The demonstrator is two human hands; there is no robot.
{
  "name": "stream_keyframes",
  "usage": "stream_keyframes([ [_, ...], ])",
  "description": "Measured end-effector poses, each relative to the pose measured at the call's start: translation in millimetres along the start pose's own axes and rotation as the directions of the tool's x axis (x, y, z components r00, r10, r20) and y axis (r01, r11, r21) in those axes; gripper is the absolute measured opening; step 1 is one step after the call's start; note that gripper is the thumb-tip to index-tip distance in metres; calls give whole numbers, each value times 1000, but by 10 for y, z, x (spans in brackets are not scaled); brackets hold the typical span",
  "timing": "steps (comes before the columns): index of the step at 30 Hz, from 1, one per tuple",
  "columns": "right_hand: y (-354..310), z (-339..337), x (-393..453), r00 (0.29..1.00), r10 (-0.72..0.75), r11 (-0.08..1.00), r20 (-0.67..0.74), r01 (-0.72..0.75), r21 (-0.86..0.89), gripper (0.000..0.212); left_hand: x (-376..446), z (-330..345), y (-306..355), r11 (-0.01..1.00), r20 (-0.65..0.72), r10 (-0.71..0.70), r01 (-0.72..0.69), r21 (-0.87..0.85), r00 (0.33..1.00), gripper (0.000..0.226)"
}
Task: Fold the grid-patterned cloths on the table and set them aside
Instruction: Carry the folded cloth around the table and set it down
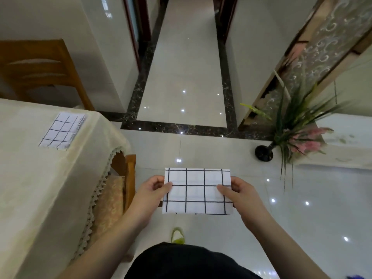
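A folded white cloth with a black grid (196,191) hangs in the air over the tiled floor in front of me. My left hand (154,191) pinches its left edge and my right hand (236,191) pinches its right edge, thumbs on top. A second folded grid cloth (61,130) lies flat on the table (30,188) at the left, well away from both hands.
The table carries a cream cloth with a lace hem. A wooden chair (120,190) is tucked under its right side, another chair (40,71) stands behind. A black vase with a plant (298,125) stands on the floor at the right, beside a white piece of furniture.
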State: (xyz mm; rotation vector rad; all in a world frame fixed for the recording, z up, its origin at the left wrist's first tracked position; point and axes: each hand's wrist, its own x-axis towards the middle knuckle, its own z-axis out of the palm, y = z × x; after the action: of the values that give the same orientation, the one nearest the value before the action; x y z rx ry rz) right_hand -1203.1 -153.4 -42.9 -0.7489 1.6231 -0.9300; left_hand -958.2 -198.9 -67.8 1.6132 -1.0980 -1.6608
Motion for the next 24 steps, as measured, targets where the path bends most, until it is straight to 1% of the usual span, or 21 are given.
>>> stream_keyframes([
  [3, -198, 83, 349, 1000, -4, 1000, 16, 4, -19, 17, 249, -53, 137, 999, -31, -16, 14, -43, 999, 9],
  [5, -286, 181, 542, 999, 1, 1000, 32, 0, -26, 17, 373, -95, 247, 992, -75, -38, 29, -123, 996, 12],
  [9, -450, 382, 944, 992, 11, 996, 125, 1, -92, 17, 637, -202, 428, 971, -171, -35, -7, -239, 985, 12],
  [14, -773, 612, 1564, 974, 4, 991, 227, 27, -134, 19, 969, -348, 571, 934, -277, -117, 11, -357, 954, 12],
  [16, -906, 705, 1824, 962, -3, 989, 273, 43, -138, 19, 1101, -393, 619, 931, -286, -153, 41, -364, 946, 14],
  [18, -1032, 793, 2107, 950, -12, 987, 312, 62, -151, 20, 1249, -420, 688, 940, -290, -166, 62, -337, 943, 18],
  [21, -1259, 902, 2543, 919, -3, 983, 393, 76, -169, 19, 1491, -429, 845, 954, -354, -146, 36, -298, 924, 22],
  [24, -1530, 971, 2932, 881, 16, 978, 473, 85, -191, 19, 1695, -402, 1068, 941, -412, -174, 27, -338, 895, 29],
])
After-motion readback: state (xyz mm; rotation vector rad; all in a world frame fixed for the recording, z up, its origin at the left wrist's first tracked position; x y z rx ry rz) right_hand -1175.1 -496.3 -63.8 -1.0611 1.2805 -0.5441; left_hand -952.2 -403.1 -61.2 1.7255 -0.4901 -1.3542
